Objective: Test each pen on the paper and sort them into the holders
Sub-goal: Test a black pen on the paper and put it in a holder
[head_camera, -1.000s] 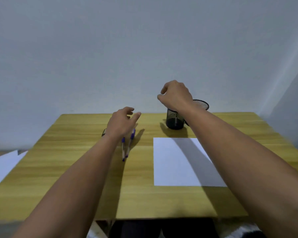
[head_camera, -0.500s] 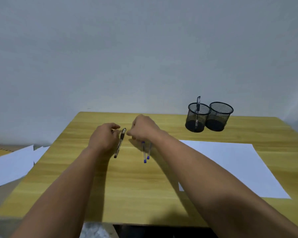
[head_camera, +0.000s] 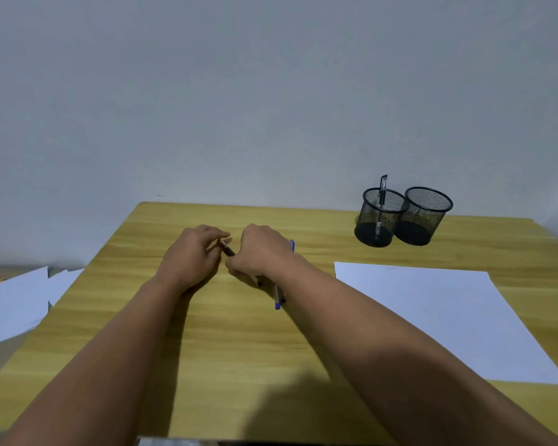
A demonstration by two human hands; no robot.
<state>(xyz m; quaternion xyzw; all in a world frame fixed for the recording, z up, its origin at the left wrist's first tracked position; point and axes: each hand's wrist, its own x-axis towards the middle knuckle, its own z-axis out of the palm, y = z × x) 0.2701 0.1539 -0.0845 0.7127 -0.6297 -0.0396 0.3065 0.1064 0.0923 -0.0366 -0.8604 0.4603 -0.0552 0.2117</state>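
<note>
Both hands, left hand (head_camera: 192, 257) and right hand (head_camera: 260, 252), pinch one dark pen (head_camera: 227, 250) above the table (head_camera: 239, 349) left of the paper (head_camera: 432, 317); risk: forearm sweeping blue pens (head_camera: 277, 299) off.

Plain office-like desk corner, wooden table (head_camera: 239, 365), bare grey wall (head_camera: 271, 91), mesh pen holders (head_camera: 403, 217), loose paper sheets (head_camera: 13, 304)

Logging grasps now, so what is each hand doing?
Left hand: pinches the dark pen.
Right hand: grips the same dark pen's other end.
</note>
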